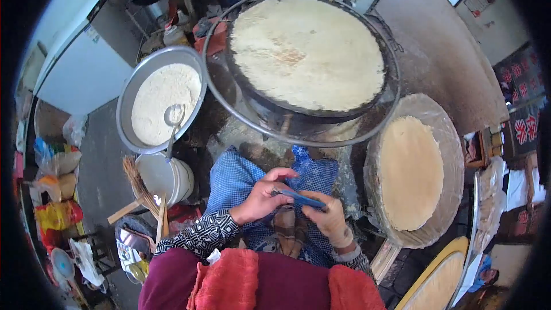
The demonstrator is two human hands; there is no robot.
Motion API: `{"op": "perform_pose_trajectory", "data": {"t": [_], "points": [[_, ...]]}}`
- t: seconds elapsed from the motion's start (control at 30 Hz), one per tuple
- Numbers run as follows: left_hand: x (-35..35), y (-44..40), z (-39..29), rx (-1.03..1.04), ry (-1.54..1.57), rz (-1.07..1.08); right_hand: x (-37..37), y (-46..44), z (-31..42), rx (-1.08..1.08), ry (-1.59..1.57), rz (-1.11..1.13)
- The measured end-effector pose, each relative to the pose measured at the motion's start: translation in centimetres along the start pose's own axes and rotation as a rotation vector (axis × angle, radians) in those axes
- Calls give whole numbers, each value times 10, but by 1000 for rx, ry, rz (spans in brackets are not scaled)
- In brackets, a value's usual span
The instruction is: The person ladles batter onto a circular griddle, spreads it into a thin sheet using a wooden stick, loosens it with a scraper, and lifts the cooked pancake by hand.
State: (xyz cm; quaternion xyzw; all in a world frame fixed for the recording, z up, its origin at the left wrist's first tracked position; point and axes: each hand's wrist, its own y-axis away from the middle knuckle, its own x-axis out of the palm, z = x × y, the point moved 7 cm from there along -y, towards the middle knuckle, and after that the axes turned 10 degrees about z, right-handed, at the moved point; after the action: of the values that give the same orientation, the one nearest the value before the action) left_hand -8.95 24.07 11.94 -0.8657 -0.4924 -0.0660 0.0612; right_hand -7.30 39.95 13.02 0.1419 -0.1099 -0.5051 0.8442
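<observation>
Over my lap, a flat, thin blue object [302, 198] like a phone is seen nearly edge-on. My left hand [267, 194] grips its left end, thumb on the near side and fingers reaching behind. Around its right end closes my right hand [331, 218], which seems to wear a thin glove. Ahead, a wide pale flatbread [307, 52] covers the round griddle [298, 110], slightly browned near the middle. Left of it, a metal basin [125, 95] holds thick pale batter [158, 103] with a ladle [173, 116] resting in it. To my right, round flatbread [410, 172] lies in a plastic-lined basket [453, 195].
A metal ring [218, 92] surrounds the griddle. Below the basin stands a white bucket [178, 178], with a straw brush [136, 179] and wooden sticks beside it. Round wooden boards [439, 281] lean at lower right. Bags [57, 215] line the left side.
</observation>
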Motion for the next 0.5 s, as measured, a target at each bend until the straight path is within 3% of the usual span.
{"op": "perform_pose_trajectory", "data": {"t": [0.07, 0.13, 0.2, 0.27, 0.33, 0.4, 0.5], "points": [[-7, 1, -32, 282, -510, -10, 10, -28, 43, -332, 340, 32], [-25, -3, -58, 251, -539, -134, 2, -50, 78, -672, 671, -120], [-72, 13, -64, 126, -763, -525, -12, -73, 110, -918, 912, -341], [-129, 34, -42, 57, -818, -577, -36, -109, 98, -845, 1267, -522], [-198, 56, -14, 46, -717, -626, -57, -129, 69, -767, 1355, -569], [-254, 63, -27, -7, -808, -690, -59, -146, 67, -703, 1434, -589], [-312, 44, -49, -26, -1197, -795, -45, -153, 75, -652, 1469, -619]]}}
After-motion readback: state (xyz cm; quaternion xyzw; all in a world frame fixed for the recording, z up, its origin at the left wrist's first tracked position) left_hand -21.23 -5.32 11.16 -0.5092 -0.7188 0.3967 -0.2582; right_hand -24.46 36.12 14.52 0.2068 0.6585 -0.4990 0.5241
